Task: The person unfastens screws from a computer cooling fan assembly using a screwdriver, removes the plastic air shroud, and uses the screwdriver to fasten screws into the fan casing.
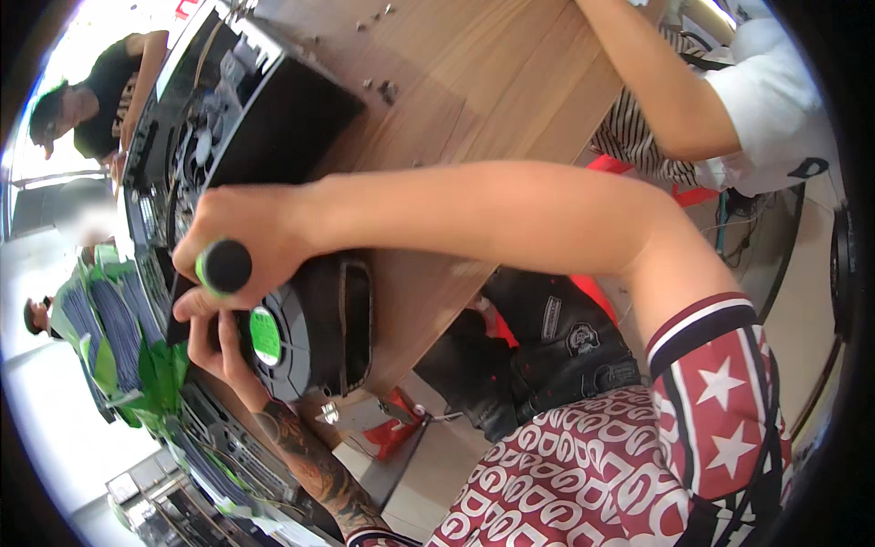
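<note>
My right hand (239,228) is closed round a screwdriver (226,266) with a black and green handle. Its handle end faces me, and the shaft and tip are hidden behind the hand. Just below, my left hand (217,351) has bent fingers, close to the right thumb and beside a black fan (290,339). What those fingers grip is hidden. A round green label (265,335) marks the fan's hub. The fan sits in a deep black housing (357,319) near the table edge.
An open computer case (283,118) with exposed parts stands on the wooden table (474,82). Small screws (387,91) lie scattered there. A co-worker's arm (670,105) leans in at upper right. Another person (100,105) is at far left, near a green-and-grey stack (114,328).
</note>
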{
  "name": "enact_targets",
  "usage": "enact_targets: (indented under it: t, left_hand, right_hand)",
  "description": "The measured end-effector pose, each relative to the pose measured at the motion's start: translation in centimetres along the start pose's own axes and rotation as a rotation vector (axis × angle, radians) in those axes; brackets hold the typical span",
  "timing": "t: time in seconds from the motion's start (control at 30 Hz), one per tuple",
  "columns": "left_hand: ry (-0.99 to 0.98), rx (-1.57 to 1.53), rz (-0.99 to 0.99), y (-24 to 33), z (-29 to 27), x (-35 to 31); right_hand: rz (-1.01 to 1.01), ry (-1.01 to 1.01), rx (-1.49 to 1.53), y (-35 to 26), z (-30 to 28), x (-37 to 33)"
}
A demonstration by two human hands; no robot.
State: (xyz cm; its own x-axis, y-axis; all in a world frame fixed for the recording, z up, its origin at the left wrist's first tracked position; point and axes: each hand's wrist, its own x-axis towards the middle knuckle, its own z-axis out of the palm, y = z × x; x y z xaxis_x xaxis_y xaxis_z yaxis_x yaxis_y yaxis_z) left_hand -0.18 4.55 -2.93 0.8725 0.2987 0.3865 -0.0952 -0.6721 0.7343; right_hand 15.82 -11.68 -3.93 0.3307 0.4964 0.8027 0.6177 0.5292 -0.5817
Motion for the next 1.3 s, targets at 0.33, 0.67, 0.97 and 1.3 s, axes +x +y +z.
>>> enact_targets:
  t: [0.33, 0.67, 0.97, 1.3]
  left_hand:
    - [-0.082, -0.097, 0.092, 1.6, 2.0, 0.6]
    - [-0.053, -0.298, 0.391, -1.1, 1.7, 1.9]
    - [0.105, -0.336, 0.386, -0.4, 1.8, 1.7]
    - [0.094, -0.269, 0.434, -0.3, 1.8, 2.6]
  right_hand:
    - [0.135, -0.16, -0.147, -0.1, -1.0, -0.1]
    - [0.216, -0.182, -0.133, -0.1, -1.2, 0.0]
    - [0.28, -0.302, -0.228, 0.9, -3.6, 0.1]
    - [0.3, -0.249, -0.149, 0.8, -3.7, 1.0]
